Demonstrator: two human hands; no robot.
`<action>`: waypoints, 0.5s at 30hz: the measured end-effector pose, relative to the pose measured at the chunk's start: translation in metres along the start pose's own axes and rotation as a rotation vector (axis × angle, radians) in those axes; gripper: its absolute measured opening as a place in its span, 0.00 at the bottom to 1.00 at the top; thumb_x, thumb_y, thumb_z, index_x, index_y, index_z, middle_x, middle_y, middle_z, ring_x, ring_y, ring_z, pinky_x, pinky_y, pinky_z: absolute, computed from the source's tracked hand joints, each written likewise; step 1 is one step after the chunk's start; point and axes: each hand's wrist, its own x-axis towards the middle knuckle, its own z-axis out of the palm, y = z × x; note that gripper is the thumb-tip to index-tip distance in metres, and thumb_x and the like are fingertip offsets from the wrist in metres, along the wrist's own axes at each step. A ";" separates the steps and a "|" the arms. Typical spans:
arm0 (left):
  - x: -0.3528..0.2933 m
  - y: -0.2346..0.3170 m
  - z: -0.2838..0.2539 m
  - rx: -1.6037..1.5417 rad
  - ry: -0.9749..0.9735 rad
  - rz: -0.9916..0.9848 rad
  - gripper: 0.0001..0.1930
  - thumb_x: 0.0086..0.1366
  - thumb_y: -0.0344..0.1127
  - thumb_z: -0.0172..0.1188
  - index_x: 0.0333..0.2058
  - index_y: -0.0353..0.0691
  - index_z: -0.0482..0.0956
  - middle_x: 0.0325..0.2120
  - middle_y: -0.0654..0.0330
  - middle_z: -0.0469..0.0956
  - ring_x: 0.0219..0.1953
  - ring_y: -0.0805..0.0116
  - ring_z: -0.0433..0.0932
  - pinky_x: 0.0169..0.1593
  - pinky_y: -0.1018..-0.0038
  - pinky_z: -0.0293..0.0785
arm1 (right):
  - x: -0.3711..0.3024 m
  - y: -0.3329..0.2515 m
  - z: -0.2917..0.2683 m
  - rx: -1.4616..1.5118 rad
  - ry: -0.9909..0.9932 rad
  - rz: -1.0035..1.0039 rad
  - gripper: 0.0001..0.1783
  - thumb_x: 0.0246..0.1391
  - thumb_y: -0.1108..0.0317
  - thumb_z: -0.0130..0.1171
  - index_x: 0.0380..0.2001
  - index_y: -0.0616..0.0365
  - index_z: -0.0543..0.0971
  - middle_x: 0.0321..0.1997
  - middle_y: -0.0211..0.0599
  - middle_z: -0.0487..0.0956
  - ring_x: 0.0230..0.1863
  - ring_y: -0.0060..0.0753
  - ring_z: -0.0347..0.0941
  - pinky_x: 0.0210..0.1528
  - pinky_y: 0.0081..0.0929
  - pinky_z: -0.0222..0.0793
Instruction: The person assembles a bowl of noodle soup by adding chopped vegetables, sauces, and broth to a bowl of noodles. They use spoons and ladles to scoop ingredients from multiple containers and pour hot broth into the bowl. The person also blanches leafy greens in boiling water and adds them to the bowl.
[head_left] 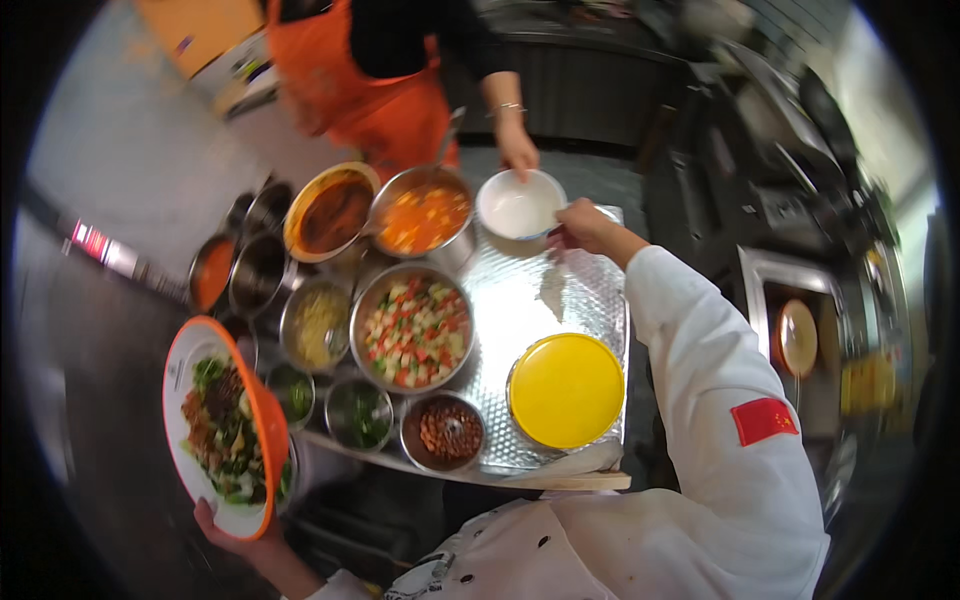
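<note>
Orange bowl (270,425) filled; white bowl (512,212) apparently empty.
Left hand (240,542) grips the orange bowl off the table's (510,310) left edge; right hand (588,228) pinches the white bowl's rim by the far edge, co-worker's hand (516,148) opposite.

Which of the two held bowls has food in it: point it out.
The orange-sided bowl in the left hand: it holds greens. The white bowl, at the right hand and a co-worker's hand, shows no food.

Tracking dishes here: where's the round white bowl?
In the head view's upper centre, the white bowl is between the person's right hand and a co-worker's hand, right of the orange-filled steel pot.
</note>
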 end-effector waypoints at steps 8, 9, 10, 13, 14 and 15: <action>-0.114 0.006 -0.072 -0.269 -0.157 0.143 0.30 0.52 0.40 0.46 0.54 0.32 0.64 0.51 0.47 0.69 0.51 0.51 0.70 0.56 0.61 0.65 | -0.014 0.010 -0.060 -0.075 0.150 -0.181 0.09 0.45 0.71 0.51 0.28 0.67 0.73 0.25 0.41 0.75 0.21 0.31 0.72 0.21 0.26 0.71; -0.127 0.013 -0.084 -0.271 -0.173 0.185 0.30 0.52 0.40 0.45 0.54 0.32 0.64 0.51 0.46 0.69 0.51 0.52 0.70 0.56 0.61 0.65 | -0.030 -0.006 -0.075 -0.243 0.194 -0.114 0.05 0.46 0.71 0.52 0.27 0.60 0.72 0.24 0.35 0.73 0.23 0.30 0.71 0.20 0.28 0.69; -0.141 0.019 -0.097 -0.303 -0.091 0.214 0.30 0.52 0.41 0.47 0.53 0.32 0.66 0.50 0.46 0.69 0.51 0.50 0.69 0.54 0.57 0.66 | -0.045 -0.019 -0.080 -0.288 0.204 -0.175 0.05 0.45 0.70 0.54 0.24 0.59 0.70 0.21 0.32 0.69 0.25 0.31 0.70 0.21 0.30 0.68; -0.208 0.053 -0.153 -0.286 0.056 0.372 0.27 0.55 0.41 0.54 0.51 0.32 0.69 0.46 0.48 0.72 0.48 0.52 0.71 0.50 0.56 0.68 | -0.083 -0.115 -0.045 -0.769 -0.130 -0.415 0.08 0.46 0.68 0.54 0.29 0.61 0.74 0.23 0.35 0.73 0.25 0.33 0.71 0.21 0.30 0.67; -0.236 0.057 -0.170 -0.311 0.128 0.443 0.27 0.55 0.41 0.52 0.52 0.32 0.69 0.46 0.47 0.72 0.48 0.52 0.72 0.51 0.57 0.69 | -0.095 -0.156 -0.017 -0.908 -0.323 -0.657 0.11 0.47 0.68 0.53 0.33 0.63 0.76 0.25 0.38 0.77 0.24 0.33 0.73 0.21 0.30 0.67; -0.263 0.058 -0.187 -0.338 0.185 0.502 0.28 0.54 0.41 0.50 0.52 0.31 0.68 0.47 0.46 0.72 0.48 0.51 0.72 0.52 0.58 0.69 | -0.108 -0.192 0.022 -1.104 -0.388 -0.930 0.12 0.47 0.65 0.55 0.32 0.63 0.77 0.28 0.41 0.77 0.26 0.38 0.73 0.25 0.32 0.68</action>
